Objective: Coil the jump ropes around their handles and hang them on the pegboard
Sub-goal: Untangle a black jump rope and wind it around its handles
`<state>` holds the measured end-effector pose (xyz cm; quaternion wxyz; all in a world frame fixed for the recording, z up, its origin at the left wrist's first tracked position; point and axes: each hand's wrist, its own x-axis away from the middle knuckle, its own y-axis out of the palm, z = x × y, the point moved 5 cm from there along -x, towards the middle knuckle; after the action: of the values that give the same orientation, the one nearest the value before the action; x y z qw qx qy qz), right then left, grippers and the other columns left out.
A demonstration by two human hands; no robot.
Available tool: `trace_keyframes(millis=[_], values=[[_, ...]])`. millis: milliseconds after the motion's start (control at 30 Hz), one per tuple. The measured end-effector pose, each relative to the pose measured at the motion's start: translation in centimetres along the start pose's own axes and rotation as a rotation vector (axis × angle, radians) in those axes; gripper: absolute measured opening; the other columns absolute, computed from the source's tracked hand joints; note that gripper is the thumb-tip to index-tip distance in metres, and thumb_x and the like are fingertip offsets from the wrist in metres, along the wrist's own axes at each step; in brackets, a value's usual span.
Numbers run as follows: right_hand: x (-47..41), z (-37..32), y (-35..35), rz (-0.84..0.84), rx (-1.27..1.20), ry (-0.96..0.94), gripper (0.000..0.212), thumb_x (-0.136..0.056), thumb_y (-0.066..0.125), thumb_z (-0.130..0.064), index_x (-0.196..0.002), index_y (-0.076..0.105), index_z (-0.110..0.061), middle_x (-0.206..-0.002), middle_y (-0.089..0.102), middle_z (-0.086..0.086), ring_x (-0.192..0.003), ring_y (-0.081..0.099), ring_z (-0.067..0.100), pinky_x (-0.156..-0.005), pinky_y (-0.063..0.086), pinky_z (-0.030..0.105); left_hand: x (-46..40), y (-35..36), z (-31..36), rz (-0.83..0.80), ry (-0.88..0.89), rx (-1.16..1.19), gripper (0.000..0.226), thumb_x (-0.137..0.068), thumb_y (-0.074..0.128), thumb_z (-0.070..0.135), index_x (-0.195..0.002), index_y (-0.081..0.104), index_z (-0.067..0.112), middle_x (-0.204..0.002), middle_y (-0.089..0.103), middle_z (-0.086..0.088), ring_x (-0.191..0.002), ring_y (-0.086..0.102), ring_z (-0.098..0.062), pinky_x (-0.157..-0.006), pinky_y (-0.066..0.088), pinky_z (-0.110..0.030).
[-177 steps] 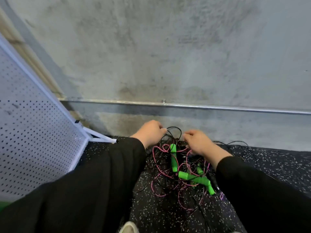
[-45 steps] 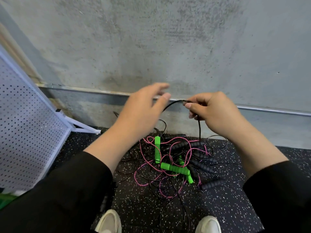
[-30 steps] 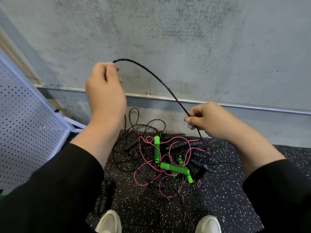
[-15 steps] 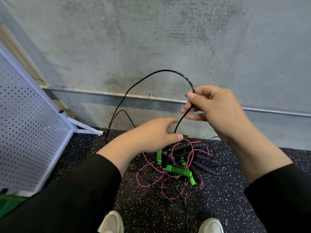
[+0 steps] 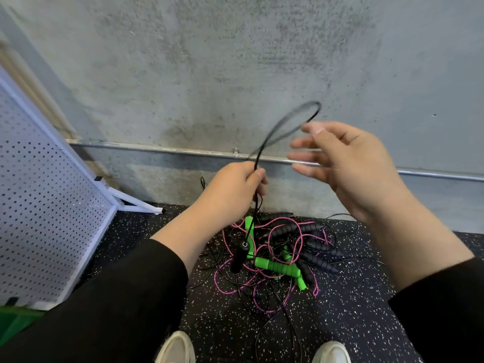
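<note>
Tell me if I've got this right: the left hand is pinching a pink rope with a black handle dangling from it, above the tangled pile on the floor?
Not quite. The rope the left hand pinches is black, not pink, as the head view shows. The pink rope lies in the pile on the floor. The rest holds: a black handle dangles from it above the tangle.

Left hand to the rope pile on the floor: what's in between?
In the head view, a black handle dangles on the black rope the left hand pinches, hanging above the pile.
</note>
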<state>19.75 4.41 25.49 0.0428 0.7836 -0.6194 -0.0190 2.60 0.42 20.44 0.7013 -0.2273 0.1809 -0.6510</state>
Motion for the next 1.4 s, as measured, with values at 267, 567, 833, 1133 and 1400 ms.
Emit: trace_keyframes(millis=[267,567,833,1133,1400], values=[[0.8,5.7,1.8,-0.566,1.029,0.144,0.048,-0.095,0.065,-0.044,-0.139,0.057,-0.029,-0.124,0.069,-0.007,-0.094,0.068,0.008,-0.095,0.054,0.034,0.3,-0.9,1.0,0.091,-0.025,0.654,0.031,-0.112,0.033,0.02,-0.101,0.06,0.009,-0.083,0.075,-0.008,-0.076,0.073,-0.022,-0.07,0.056,-0.032],[-0.3,4.8,2.4,-0.282,0.698,0.117,0.018,-0.104,0.055,-0.019,-0.095,0.068,-0.013,-0.088,0.077,0.002,-0.069,0.073,0.016,-0.07,0.06,0.037,-0.1,-2.5,0.4,0.127,-0.107,0.797,0.042,-0.108,0.039,0.045,-0.119,0.063,0.012,-0.104,0.077,-0.011,-0.093,0.075,-0.026,-0.083,0.061,-0.036],[-0.1,2.1,2.5,-0.096,0.228,0.042,0.02,-0.106,0.051,-0.018,-0.091,0.062,-0.009,-0.093,0.079,0.008,-0.07,0.072,0.017,-0.065,0.058,0.025,1.5,0.1,0.1,-0.32,-0.046,0.004,0.053,-0.096,0.068,0.035,-0.145,0.05,0.03,-0.12,0.064,0.014,-0.113,0.063,-0.006,-0.095,0.048,-0.019],[0.3,0.5,1.5,-0.024,-0.024,0.029,0.017,-0.103,0.056,-0.025,-0.092,0.062,-0.014,-0.101,0.078,0.006,-0.069,0.07,0.012,-0.063,0.057,0.023,1.1,-0.6,-0.2,-0.107,-0.021,-0.137,0.019,-0.095,0.065,0.039,-0.107,0.058,0.026,-0.092,0.064,0.01,-0.08,0.059,-0.006,-0.066,0.043,-0.021],[0.9,2.0,2.0,-0.168,0.15,0.234,0.041,-0.086,0.064,-0.05,-0.109,0.069,-0.017,-0.107,0.077,0.004,-0.094,0.073,0.028,-0.085,0.062,0.046,1.2,-1.3,0.6,0.044,-0.144,0.773,0.027,-0.103,0.056,0.038,-0.105,0.057,0.01,-0.089,0.071,-0.013,-0.074,0.069,-0.025,-0.069,0.056,-0.037]])
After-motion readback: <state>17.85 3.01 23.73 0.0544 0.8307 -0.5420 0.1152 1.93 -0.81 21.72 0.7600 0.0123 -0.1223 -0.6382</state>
